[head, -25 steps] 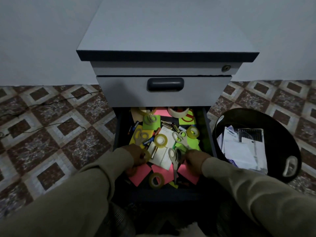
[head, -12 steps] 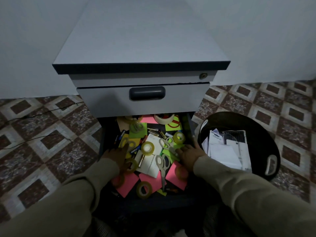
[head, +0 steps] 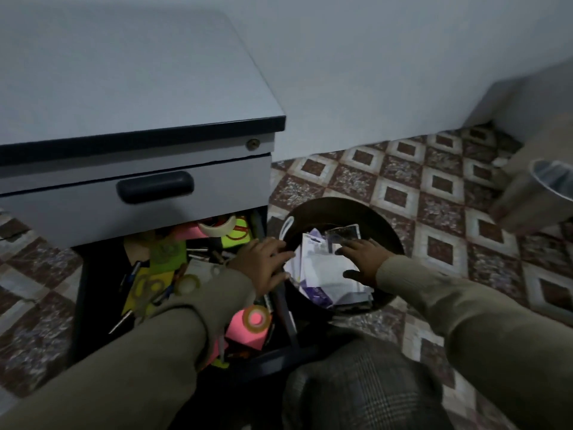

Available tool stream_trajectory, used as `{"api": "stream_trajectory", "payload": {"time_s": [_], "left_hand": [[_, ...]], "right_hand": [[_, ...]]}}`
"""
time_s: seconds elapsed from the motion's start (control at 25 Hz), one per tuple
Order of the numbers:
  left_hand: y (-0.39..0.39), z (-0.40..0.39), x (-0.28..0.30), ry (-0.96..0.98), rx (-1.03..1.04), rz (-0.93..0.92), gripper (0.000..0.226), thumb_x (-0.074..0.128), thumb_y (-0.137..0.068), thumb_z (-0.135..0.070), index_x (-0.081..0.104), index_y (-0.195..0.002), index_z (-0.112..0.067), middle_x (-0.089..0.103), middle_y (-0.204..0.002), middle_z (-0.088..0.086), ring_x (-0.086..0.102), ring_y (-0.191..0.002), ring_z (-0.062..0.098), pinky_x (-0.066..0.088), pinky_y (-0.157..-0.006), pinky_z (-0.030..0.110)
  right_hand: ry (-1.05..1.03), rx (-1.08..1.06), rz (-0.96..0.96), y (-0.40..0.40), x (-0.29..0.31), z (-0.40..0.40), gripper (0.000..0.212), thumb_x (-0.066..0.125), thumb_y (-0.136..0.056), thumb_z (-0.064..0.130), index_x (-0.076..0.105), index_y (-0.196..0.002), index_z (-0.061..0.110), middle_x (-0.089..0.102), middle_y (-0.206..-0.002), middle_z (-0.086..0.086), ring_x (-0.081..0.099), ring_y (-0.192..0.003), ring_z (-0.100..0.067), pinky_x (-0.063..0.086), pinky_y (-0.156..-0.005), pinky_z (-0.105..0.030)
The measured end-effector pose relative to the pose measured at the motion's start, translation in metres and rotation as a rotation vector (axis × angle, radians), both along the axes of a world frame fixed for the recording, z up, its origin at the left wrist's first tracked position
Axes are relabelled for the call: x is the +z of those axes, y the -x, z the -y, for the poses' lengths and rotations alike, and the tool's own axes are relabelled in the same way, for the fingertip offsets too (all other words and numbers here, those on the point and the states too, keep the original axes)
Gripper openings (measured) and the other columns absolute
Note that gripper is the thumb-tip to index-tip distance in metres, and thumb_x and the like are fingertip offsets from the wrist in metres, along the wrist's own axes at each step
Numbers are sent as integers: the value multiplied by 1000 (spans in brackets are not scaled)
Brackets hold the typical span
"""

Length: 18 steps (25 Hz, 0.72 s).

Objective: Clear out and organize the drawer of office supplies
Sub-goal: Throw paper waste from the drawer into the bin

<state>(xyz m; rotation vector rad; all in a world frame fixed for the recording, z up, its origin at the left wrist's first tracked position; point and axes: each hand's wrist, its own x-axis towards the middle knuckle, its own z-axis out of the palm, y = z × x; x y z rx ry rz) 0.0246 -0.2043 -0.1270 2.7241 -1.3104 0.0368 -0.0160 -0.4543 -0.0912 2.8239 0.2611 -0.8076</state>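
Observation:
The bottom drawer (head: 280, 308) of a grey cabinet (head: 124, 88) stands open, full of neon sticky notes, pens (head: 131, 274), scissors (head: 148, 287) and tape rolls (head: 255, 318). To its right sits a dark round bin (head: 384, 218) holding white papers (head: 322, 268). My left hand (head: 263, 265) reaches across the drawer's right wall, fingers stretched onto the bin's rim. My right hand (head: 362, 262) lies spread on the papers inside the bin. I see nothing held in either hand. My left sleeve hides the drawer's front middle.
The upper drawer with its dark handle (head: 155, 186) is closed above the open one. A pale bucket-like bin (head: 533, 197) stands at the far right near a wall corner. My knee in plaid trousers (head: 356, 383) is in front of the dark bin. Patterned floor tiles surround everything.
Both hands left the drawer's contents and moved right to the dark bin. My view swung right, so the cabinet now sits at the left.

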Motion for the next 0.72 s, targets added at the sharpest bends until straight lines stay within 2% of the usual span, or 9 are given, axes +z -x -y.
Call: {"api": "stream_trajectory", "payload": {"time_s": [0.04,0.16,0.24,0.32,0.44,0.52,0.72], "left_hand": [[3,18,4,-65,-68,-16,41,50,-79,-45,72,-102,-20,68,-103,8,67,-92,29,52,-78,40],[2,57,13,-402,-151,-139,34,52,-89,-42,63,-118,-28,59,-124,-2,55,-115,23,37,-99,32],[0,71,19,-612,-78,-249,31,49,-92,-40,64,-116,-27,61,-123,-2,55,-114,22,35,-99,29],[-3,80,24,-701,-63,-268,28,49,-93,-37,65,-114,-27,63,-120,-1,55,-114,21,29,-106,31],[-14,93,22,-740,-82,-187,24,49,-92,-27,66,-109,-27,64,-117,-2,54,-111,20,26,-107,31],[-25,107,22,-700,-58,-135,24,46,-93,-23,66,-107,-27,64,-116,-3,54,-111,21,29,-104,29],[-60,135,19,-559,22,-78,29,41,-97,-29,62,-117,-29,59,-122,-3,50,-117,21,30,-103,29]], "right_hand": [[20,-29,-62,5,-2,16,60,45,-93,46,24,-146,26,20,-154,-2,21,-141,-24,20,-114,-44],[12,-175,-354,15,-9,51,59,52,-87,53,39,-139,29,35,-147,1,33,-135,-23,26,-113,-42],[38,-188,-492,19,-12,65,57,52,-85,57,46,-135,30,40,-144,3,38,-131,-22,30,-111,-41],[128,-97,-507,21,-18,77,50,49,-90,50,44,-137,32,39,-146,2,36,-133,-23,29,-112,-42],[208,-50,-399,20,-22,94,44,41,-96,41,35,-140,40,24,-153,7,16,-143,-22,13,-116,-51],[193,-33,-326,17,-16,108,42,35,-99,38,31,-140,44,18,-154,12,5,-145,-21,10,-116,-53],[165,-132,-212,-3,-13,142,42,31,-100,38,28,-143,38,18,-155,11,2,-145,-18,11,-114,-55]]}}
